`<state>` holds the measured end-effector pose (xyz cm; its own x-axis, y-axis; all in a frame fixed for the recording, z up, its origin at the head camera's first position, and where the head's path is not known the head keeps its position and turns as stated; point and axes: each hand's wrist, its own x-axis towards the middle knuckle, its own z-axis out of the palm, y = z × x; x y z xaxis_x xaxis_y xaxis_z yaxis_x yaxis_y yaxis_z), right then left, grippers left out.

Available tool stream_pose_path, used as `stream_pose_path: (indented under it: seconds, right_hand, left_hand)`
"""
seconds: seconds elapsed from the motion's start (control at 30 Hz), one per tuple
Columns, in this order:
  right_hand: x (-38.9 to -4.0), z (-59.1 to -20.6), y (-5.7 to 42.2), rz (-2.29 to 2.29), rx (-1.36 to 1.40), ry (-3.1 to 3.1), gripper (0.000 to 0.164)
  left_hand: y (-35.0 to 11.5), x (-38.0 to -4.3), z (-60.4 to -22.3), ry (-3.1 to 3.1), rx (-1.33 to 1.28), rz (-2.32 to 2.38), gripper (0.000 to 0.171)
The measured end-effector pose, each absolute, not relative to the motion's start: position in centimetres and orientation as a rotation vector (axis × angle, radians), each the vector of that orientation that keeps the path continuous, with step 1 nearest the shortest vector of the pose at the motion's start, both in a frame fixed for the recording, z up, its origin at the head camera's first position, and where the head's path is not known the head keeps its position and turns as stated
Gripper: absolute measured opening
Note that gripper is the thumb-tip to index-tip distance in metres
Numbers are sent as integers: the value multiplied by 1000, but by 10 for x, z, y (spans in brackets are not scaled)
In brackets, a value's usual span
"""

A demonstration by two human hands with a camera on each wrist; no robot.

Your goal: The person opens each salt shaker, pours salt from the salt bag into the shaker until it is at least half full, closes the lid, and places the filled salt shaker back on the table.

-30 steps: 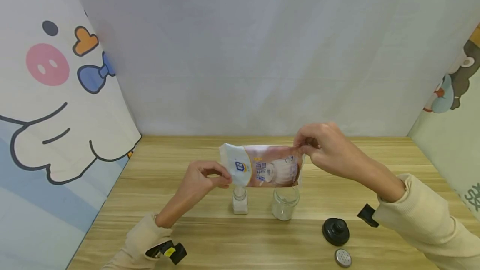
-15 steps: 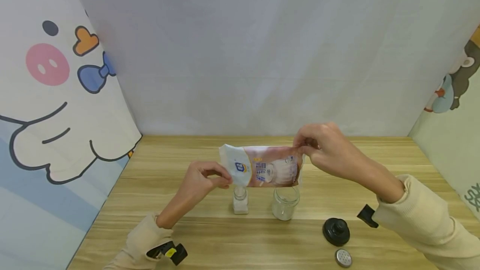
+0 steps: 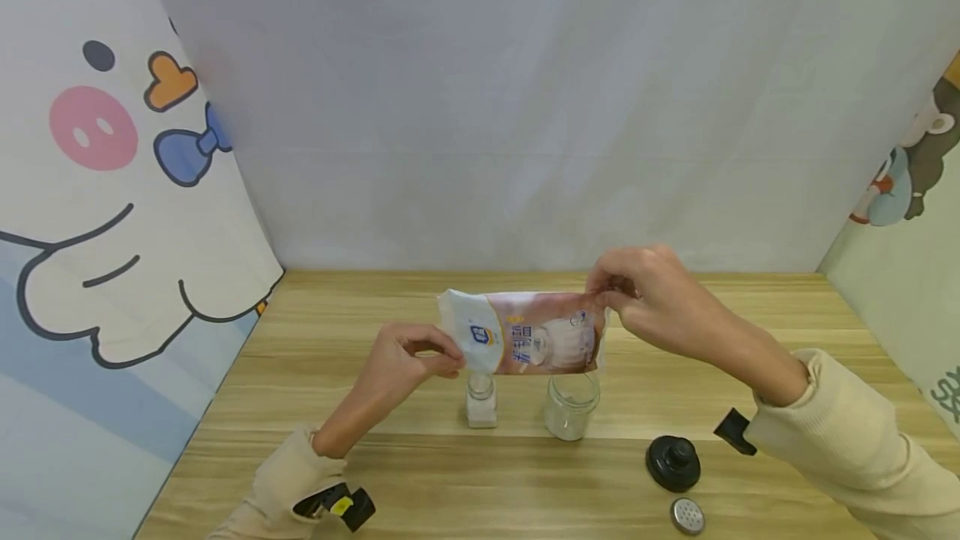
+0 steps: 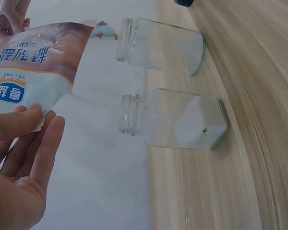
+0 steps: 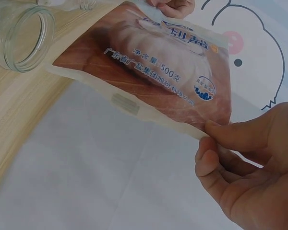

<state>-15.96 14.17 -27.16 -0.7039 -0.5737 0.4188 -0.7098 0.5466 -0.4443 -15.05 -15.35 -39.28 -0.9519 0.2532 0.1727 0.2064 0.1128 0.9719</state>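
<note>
A printed plastic salt bag (image 3: 543, 336) is held sideways above the table between both hands. My left hand (image 3: 405, 365) pinches its pale blue end at the lower corner, thumb over fingers. At the opposite end, my right hand (image 3: 660, 302) pinches the upper corner. Below the blue end stands a small square glass bottle (image 4: 175, 120), uncapped, with white grains heaped in its lower part; its mouth is close under the bag's corner. A wider glass jar (image 3: 570, 417), also without a lid, stands to the bottle's right, partly overlapped by the bag in the head view.
On the wooden table (image 3: 420, 473), a black round lid (image 3: 672, 465) with a raised knob lies right of the jar. A perforated silver cap (image 3: 687, 515) lies nearer the front. A plain pale curtain (image 3: 525, 107) hangs behind the table.
The hands and the salt bag stay nearly still; the bag's upper left corner dips very slightly. Bottle, jar and caps have not moved.
</note>
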Motion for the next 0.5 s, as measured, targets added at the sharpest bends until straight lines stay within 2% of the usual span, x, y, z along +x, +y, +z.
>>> stream_pose_path:
  seconds: [0.5]
  right_hand:
    - [-160, -272, 142, 877, 1089, -2546, 26]
  left_hand:
    - [-153, -150, -393, 2326, 477, 2009, 5]
